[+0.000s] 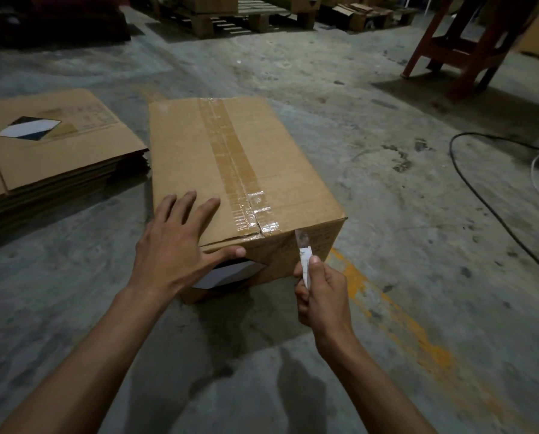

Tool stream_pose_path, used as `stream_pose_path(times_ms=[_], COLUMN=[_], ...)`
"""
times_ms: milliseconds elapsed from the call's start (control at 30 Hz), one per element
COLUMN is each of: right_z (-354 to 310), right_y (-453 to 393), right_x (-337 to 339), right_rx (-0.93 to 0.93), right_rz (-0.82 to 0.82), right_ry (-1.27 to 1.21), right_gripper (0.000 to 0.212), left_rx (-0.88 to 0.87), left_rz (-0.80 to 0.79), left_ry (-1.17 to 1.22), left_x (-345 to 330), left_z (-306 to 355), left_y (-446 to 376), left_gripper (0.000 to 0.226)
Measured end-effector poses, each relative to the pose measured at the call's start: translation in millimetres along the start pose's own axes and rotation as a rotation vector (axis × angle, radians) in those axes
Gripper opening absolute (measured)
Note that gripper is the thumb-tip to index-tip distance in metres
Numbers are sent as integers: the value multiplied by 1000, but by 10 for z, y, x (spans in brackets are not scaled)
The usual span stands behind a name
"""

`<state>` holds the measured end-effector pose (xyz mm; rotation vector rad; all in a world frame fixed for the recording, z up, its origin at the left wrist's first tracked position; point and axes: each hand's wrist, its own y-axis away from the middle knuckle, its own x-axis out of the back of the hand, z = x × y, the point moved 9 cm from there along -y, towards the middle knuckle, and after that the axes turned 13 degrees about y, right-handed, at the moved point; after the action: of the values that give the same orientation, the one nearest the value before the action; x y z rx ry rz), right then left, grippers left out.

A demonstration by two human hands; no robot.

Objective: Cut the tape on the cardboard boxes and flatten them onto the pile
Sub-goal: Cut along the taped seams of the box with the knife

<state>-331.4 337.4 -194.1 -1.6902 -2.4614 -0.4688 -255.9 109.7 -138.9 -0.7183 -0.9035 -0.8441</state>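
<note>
A sealed cardboard box (280,170) stands on the concrete floor in the middle of the head view. A strip of brown tape (227,151) runs along its top seam, with clear tape at the near end. My left hand (180,242) rests flat on the box's near left top, fingers spread, thumb over the near edge. My right hand (320,292) grips a small knife (304,255) with its blade pointing up at the box's near top edge, right of the seam. A pile of flattened boxes (58,158) lies on the floor to the left.
A red stool (459,48) stands at the back right. A black cable (493,195) and a white one curve over the floor on the right. Wooden pallets (246,17) with cardboard line the back. A worn yellow line (396,314) crosses the floor near my right arm.
</note>
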Motion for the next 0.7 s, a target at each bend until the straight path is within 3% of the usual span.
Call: stream_pose_path(times_ms=[267, 433, 567, 633, 700], right_z=[-77, -223, -266, -340, -428], right_y=[13, -61, -7, -64, -62], right_x=[-151, -84, -164, -82, -9], right_rx=[-30, 80, -191, -36, 166], right_rz=[-88, 42, -253, -178, 48], right_ry=[-16, 340, -25, 189, 557], right_gripper=[42, 41, 29, 32, 35], left_rx=[-7, -13, -19, -21, -18], left_rz=[-24, -32, -50, -52, -40], left_ry=[26, 67, 92, 104, 107], left_x=[-16, -25, -5, -1, 6], left_z=[-32, -41, -19, -18, -18], left_y=[-12, -4, -4, -8, -8], left_gripper=[109, 98, 102, 102, 99])
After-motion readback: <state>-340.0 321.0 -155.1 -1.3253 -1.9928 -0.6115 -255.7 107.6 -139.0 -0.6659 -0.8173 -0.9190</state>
